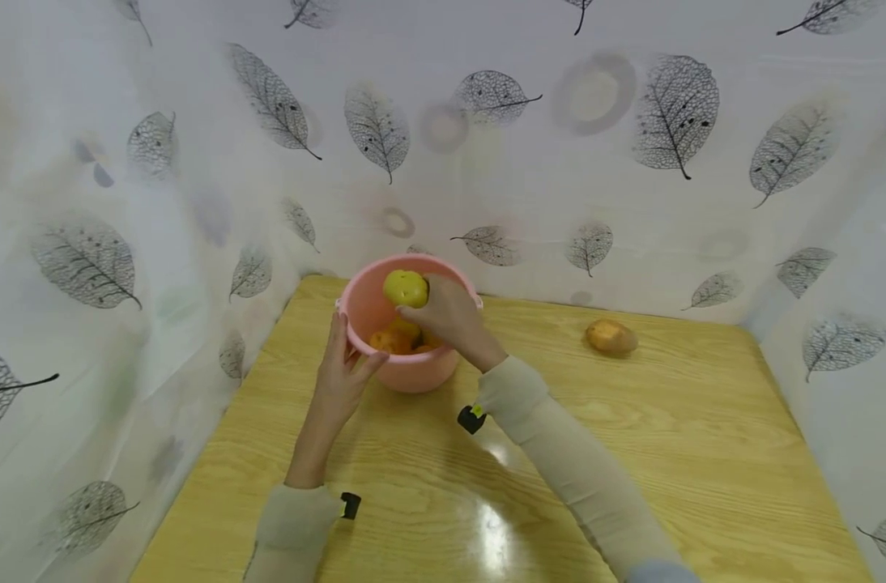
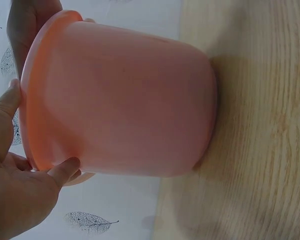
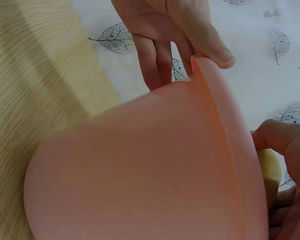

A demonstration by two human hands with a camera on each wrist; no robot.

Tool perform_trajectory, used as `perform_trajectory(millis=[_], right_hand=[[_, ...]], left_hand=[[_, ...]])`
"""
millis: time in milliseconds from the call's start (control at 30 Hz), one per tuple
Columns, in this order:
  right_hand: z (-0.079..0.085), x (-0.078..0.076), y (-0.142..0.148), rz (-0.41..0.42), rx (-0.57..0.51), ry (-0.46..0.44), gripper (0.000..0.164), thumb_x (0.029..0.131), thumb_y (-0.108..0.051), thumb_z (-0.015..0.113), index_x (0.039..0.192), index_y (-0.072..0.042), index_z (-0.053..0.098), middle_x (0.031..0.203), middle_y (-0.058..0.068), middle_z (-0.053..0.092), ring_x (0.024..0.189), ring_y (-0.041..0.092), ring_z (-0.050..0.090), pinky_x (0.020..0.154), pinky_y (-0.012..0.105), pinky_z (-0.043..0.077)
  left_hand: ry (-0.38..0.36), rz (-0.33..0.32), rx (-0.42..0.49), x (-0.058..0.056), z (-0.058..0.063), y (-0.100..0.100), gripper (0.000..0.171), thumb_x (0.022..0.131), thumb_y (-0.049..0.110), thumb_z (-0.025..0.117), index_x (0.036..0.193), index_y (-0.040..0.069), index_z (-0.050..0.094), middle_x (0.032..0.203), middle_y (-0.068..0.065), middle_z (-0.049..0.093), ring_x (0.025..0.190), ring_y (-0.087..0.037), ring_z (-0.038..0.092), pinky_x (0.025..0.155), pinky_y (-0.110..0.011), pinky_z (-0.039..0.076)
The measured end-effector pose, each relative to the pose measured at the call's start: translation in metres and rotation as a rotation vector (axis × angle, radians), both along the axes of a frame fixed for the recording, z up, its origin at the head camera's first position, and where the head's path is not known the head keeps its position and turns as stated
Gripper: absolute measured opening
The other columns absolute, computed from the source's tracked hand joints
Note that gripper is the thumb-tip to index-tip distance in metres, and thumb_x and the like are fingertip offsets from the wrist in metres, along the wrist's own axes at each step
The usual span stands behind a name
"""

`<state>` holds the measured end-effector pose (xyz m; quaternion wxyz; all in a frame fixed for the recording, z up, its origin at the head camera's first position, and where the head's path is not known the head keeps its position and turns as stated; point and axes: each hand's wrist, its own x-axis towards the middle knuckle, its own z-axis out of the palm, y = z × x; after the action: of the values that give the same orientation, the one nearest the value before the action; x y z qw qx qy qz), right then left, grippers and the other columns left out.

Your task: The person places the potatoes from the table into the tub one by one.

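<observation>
A pink bucket [image 1: 421, 374] stands upright at the back of the table, with several brownish-yellow potatoes [image 1: 394, 340] at its bottom. My left hand [image 1: 337, 380] grips the near left of the rim, its thumb over the edge and its fingers along the outer wall, as the right wrist view also shows. Over the bucket's mouth, my right hand [image 1: 452, 309] holds a yellow potato [image 1: 406, 288] between thumb and fingers. In the right wrist view, the bucket wall partly hides this potato [image 3: 270, 175]. Farther right, a single potato [image 1: 611, 336] lies on the tabletop.
The wood-grain table [image 1: 632, 453] reaches back to a pale curtain [image 1: 530, 178] printed with leaves, which encloses the left, back and right sides. Small black devices [image 1: 471, 419] are worn at both wrists.
</observation>
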<state>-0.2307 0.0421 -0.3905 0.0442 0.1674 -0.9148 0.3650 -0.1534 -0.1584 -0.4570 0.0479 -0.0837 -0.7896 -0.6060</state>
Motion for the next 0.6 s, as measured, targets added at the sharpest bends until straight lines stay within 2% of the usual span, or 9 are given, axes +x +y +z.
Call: perform_trajectory(millis=[67, 133, 200, 333, 500, 533, 600], right_hand=[[-0.001, -0.001, -0.004, 0.017, -0.017, -0.010, 0.052, 0.086, -0.027, 0.080, 0.127, -0.001, 0.061, 0.091, 0.006, 0.065, 0.076, 0.020, 0.057, 0.066, 0.029, 0.048], [-0.003, -0.003, -0.006, 0.030, -0.028, -0.016, 0.052, 0.086, -0.026, 0.079, 0.128, -0.001, 0.060, 0.090, 0.006, 0.065, 0.075, 0.020, 0.057, 0.066, 0.029, 0.048], [-0.004, -0.004, -0.008, 0.040, -0.038, -0.021, 0.049, 0.086, -0.025, 0.078, 0.125, -0.001, 0.061, 0.088, 0.006, 0.064, 0.073, 0.019, 0.056, 0.064, 0.028, 0.047], [-0.006, -0.006, -0.012, 0.037, -0.035, -0.031, 0.035, 0.086, -0.027, 0.077, 0.107, -0.003, 0.061, 0.080, 0.005, 0.061, 0.067, 0.019, 0.054, 0.058, 0.027, 0.044], [-0.008, -0.008, -0.015, 0.026, -0.029, -0.036, 0.034, 0.085, -0.027, 0.077, 0.104, -0.004, 0.061, 0.077, 0.004, 0.059, 0.063, 0.017, 0.053, 0.055, 0.026, 0.042], [-0.009, -0.008, -0.015, 0.028, -0.028, -0.036, 0.034, 0.085, -0.027, 0.077, 0.105, -0.004, 0.061, 0.077, 0.004, 0.059, 0.063, 0.017, 0.052, 0.055, 0.026, 0.042], [-0.009, -0.007, -0.016, 0.027, -0.020, -0.040, 0.035, 0.087, -0.028, 0.077, 0.106, -0.004, 0.061, 0.079, 0.004, 0.060, 0.064, 0.017, 0.053, 0.056, 0.026, 0.043]], left_hand=[[0.003, -0.003, 0.011, 0.000, -0.001, -0.001, 0.095, 0.101, 0.018, 0.070, 0.166, 0.008, 0.002, 0.172, -0.014, -0.008, 0.153, -0.035, 0.024, 0.120, -0.046, 0.033], [0.004, -0.005, 0.020, 0.000, 0.000, -0.001, 0.095, 0.101, 0.018, 0.070, 0.166, 0.008, 0.002, 0.172, -0.012, -0.008, 0.153, -0.034, 0.023, 0.121, -0.045, 0.032], [0.003, -0.006, 0.029, 0.000, 0.000, -0.001, 0.095, 0.101, 0.018, 0.070, 0.166, 0.009, 0.002, 0.172, -0.011, -0.008, 0.154, -0.032, 0.023, 0.121, -0.045, 0.032], [-0.002, 0.000, 0.021, 0.001, 0.002, -0.001, 0.094, 0.101, 0.019, 0.070, 0.166, 0.009, 0.003, 0.172, -0.010, -0.007, 0.153, -0.032, 0.025, 0.121, -0.046, 0.033], [-0.014, 0.009, 0.008, 0.000, 0.003, 0.001, 0.096, 0.100, 0.016, 0.071, 0.166, 0.008, 0.002, 0.172, -0.011, -0.009, 0.152, -0.035, 0.027, 0.120, -0.047, 0.035], [-0.025, 0.010, 0.009, 0.002, 0.008, 0.002, 0.096, 0.099, 0.015, 0.071, 0.165, 0.006, 0.002, 0.172, -0.012, -0.009, 0.152, -0.036, 0.026, 0.120, -0.047, 0.035], [-0.027, 0.015, 0.005, 0.002, 0.006, 0.001, 0.096, 0.099, 0.016, 0.072, 0.166, 0.006, 0.002, 0.172, -0.013, -0.009, 0.152, -0.036, 0.027, 0.120, -0.046, 0.035]])
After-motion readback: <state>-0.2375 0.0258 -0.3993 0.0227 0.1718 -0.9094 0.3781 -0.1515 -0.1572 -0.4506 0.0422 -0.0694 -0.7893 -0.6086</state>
